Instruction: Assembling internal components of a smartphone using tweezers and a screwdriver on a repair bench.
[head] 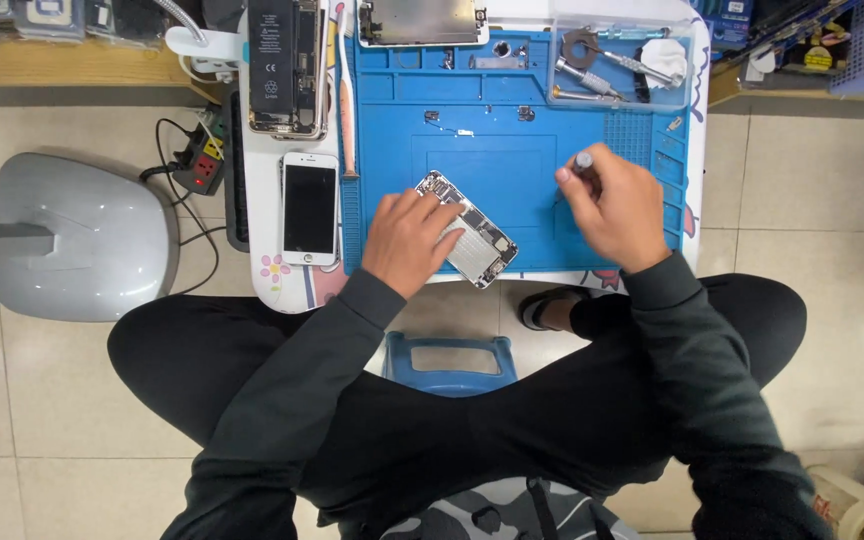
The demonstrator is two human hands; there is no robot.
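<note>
An opened silver phone chassis with exposed metal shields (467, 229) is pinned flat by the left hand (407, 240), fingers spread, at the near edge of the blue silicone repair mat (512, 100). The right hand (610, 208) is closed around a small grey-capped screwdriver (583, 161), held above the mat's right side. A white phone with dark screen (309, 208) lies just beside the mat's left edge.

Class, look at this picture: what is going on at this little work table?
A seated person works on an opened phone lying on a blue work mat. The left hand rests on the phone, holding it down. The right hand has its grip closed on a small screwdriver, off to the phone's right. Left of the mat lie a white phone, face up, and a second opened phone. A clear tray at the mat's far right corner holds tools.
</note>
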